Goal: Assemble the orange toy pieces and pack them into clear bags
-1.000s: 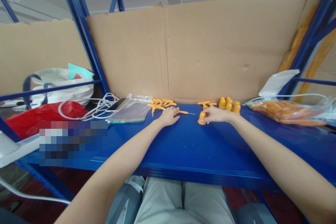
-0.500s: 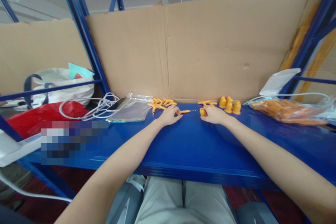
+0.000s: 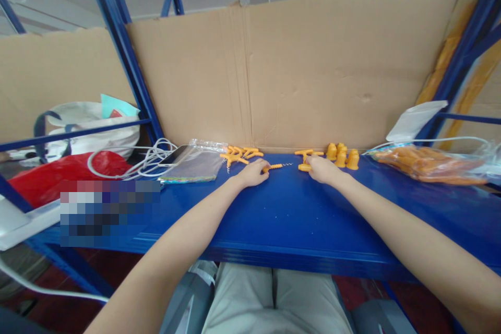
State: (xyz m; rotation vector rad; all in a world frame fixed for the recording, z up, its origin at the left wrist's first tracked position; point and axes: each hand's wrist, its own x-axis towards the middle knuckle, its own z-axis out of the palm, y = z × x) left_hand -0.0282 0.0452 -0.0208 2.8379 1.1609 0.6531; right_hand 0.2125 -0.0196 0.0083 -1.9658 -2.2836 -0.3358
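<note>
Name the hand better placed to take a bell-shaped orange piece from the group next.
Right hand, most likely: it is nearer the bell-shaped pieces, though it touches another orange piece. The left hand is farther away and grips a spiral-tipped piece.

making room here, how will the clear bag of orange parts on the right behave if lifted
The bag will probably flop, its film being wrinkled. The shiny surface may feel slippery; the piled orange parts inside could shift.

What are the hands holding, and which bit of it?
The left hand holds a yellow corkscrew by the end opposite its metal spiral. The right hand holds a yellow piece; I can't tell by which part.
</note>
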